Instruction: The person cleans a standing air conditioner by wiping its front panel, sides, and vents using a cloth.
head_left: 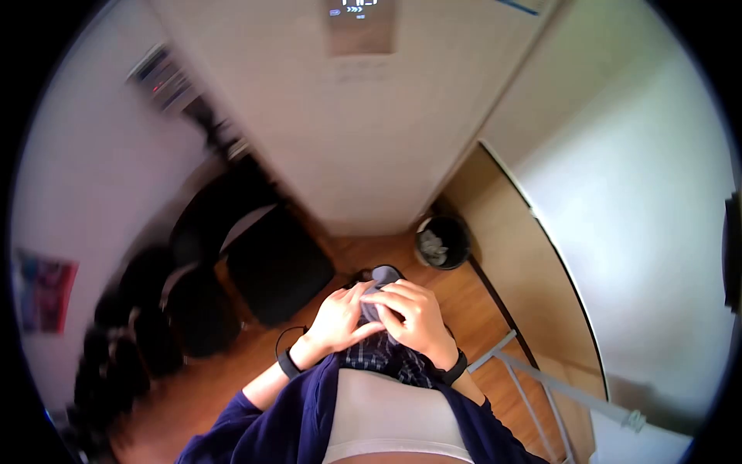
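Note:
A small grey cloth item, perhaps a sock, is held in front of my waist by both hands. My left hand grips its left side, with the fingers curled over the cloth. From the right, my right hand pinches it, fingers bent and close to the left fingertips. The upper end of the cloth sticks up between the hands. Dark patterned fabric lies just below them. Each wrist wears a black band.
Black chairs stand in a row at the left. A bin with crumpled white contents sits by the wall ahead. At the lower right is a grey metal frame. A red and blue poster hangs far left.

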{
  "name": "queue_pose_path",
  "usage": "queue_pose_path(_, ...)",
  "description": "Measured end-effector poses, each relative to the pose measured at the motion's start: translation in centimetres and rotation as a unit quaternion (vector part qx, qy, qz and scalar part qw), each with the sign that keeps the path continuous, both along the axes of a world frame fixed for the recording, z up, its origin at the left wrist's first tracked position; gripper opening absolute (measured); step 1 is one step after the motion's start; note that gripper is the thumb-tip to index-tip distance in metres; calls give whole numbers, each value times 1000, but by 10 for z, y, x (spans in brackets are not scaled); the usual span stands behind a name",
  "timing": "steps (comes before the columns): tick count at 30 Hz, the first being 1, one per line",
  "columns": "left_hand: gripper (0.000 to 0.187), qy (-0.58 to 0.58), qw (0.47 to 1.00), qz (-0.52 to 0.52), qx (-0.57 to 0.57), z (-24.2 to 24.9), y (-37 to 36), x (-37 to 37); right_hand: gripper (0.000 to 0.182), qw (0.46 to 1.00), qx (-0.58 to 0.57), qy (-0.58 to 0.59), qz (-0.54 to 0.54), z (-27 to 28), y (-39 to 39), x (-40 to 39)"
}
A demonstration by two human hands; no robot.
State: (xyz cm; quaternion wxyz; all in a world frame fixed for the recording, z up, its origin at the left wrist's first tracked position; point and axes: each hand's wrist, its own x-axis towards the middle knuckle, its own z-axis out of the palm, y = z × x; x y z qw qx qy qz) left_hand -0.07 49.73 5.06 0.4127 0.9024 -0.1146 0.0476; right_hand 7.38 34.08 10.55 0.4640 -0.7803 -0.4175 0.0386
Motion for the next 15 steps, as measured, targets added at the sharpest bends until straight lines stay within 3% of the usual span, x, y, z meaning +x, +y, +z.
queue_pose_path(2,47,66,996,45,29,11,-3,-38,16,998,-26,3,55,0,6,-23)
queue_pose_path(4,34,15,993,115,19,18,-4,-68,17,995,10,10,94,-2,18,-39)
queue_pose_path(7,41,125,977,166,44,30,3,-118,18,988,50,40,144,0,35,-63)
queue_pose_path(11,51,109,958,263,25,24,14,-174,19,982,37,62,177,6,61,-90)
queue_pose_path(15,49,99,949,297,31,11,24,-216,19,978,12,64,199,-2,82,-124)
